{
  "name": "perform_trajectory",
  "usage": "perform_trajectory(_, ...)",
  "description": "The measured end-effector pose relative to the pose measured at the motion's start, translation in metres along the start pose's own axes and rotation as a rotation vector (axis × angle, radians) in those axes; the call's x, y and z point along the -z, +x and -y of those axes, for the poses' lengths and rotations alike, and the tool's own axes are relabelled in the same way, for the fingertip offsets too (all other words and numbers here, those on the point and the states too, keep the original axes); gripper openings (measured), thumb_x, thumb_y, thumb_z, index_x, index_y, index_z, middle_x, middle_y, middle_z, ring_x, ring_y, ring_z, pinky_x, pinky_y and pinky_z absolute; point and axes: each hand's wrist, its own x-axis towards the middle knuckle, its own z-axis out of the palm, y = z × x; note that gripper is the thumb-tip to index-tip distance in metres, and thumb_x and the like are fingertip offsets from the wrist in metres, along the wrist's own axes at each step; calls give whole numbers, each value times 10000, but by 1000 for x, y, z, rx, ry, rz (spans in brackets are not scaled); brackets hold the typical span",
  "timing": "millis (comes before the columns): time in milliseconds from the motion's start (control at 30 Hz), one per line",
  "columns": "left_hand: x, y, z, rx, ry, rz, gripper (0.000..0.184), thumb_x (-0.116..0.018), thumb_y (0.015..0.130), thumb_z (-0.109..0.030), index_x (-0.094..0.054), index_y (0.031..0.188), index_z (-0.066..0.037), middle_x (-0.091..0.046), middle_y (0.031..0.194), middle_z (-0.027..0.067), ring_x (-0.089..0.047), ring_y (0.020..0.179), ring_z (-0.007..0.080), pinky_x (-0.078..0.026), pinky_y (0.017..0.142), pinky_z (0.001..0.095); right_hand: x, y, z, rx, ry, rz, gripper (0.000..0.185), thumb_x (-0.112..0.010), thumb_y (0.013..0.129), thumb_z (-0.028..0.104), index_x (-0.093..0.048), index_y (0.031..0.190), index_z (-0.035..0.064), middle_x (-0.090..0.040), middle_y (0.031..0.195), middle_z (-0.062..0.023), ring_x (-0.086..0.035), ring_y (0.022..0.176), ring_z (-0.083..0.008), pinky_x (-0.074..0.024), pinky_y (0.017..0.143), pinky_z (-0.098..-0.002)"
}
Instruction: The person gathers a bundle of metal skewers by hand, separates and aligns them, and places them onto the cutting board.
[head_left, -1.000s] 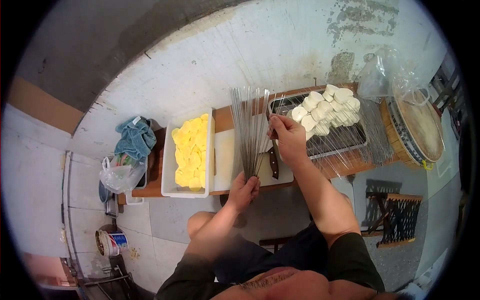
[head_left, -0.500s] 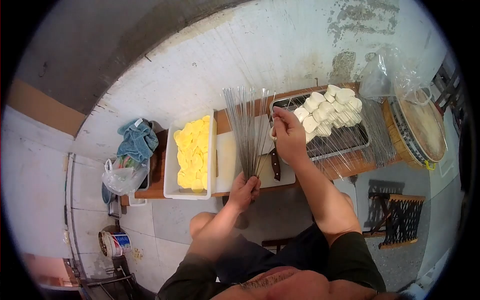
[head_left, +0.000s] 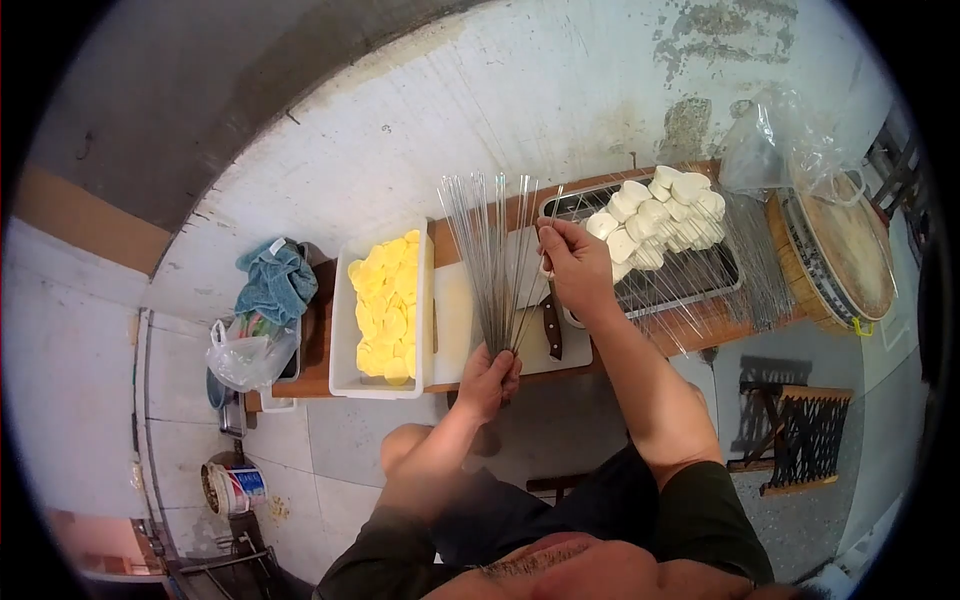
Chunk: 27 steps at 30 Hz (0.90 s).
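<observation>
My left hand (head_left: 489,382) is closed round the lower ends of a bundle of thin metal skewers (head_left: 492,270), whose tops fan out upward. Just right of the bundle, the fingers of my right hand (head_left: 575,262) are pinched at a skewer on its edge. Below the right hand lies a knife with a brown handle (head_left: 552,328) on a white cutting board (head_left: 452,300). To the left stands a white bin (head_left: 425,345) of yellow round slices (head_left: 385,310). On the right, a metal tray (head_left: 690,297) bears skewered white pieces (head_left: 650,222).
A blue towel (head_left: 275,280) and a plastic bag (head_left: 250,352) sit at the left end. Loose skewers (head_left: 757,265), a round wooden board on a basket (head_left: 840,250) and a clear bag (head_left: 765,150) are at the right. A folding stool (head_left: 805,438) and a bucket (head_left: 235,488) stand on the floor.
The skewer tops have spread and shifted slightly left. My right hand has stayed beside the bundle, its fingers moving a little. My left hand keeps its hold.
</observation>
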Motion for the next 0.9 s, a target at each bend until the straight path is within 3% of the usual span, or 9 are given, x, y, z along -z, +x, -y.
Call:
perform_trajectory(300,-3,-1,1,-78,16,-64,124,-488,962,-198,-413,943,-101,-475,700,23,-396,503,94,-319,435,225,-7,-8,9,80,-158,-102,323,-610,897,137,-588,1165,-42,-621,756,-41,-560,617,-76,-470,579,-227)
perform_trajectory(500,-5,-2,-4,-56,30,-85,120,-485,964,-192,-416,936,-98,-488,706,20,-401,515,94,-321,438,223,-11,-11,10,154,-49,-111,293,-580,903,85,-517,1171,-13,-627,770,-69,-589,601,-104,-489,559,-239)
perform_trajectory(700,-3,-2,-4,-52,37,-103,112,-483,964,-185,-421,940,-95,-499,712,29,-395,502,99,-320,432,228,-12,-8,4,100,28,-91,143,-532,923,60,-506,1052,4,-604,775,-74,-614,616,-122,-512,548,-253)
perform_trajectory(900,-6,-5,-9,-35,0,-130,98,-478,964,-178,-439,934,-93,-504,711,32,-401,482,99,-325,424,228,-15,-8,7,43,41,-110,203,-502,932,52,-482,1127,-1,-585,841,-74,-605,621,-124,-511,553,-254)
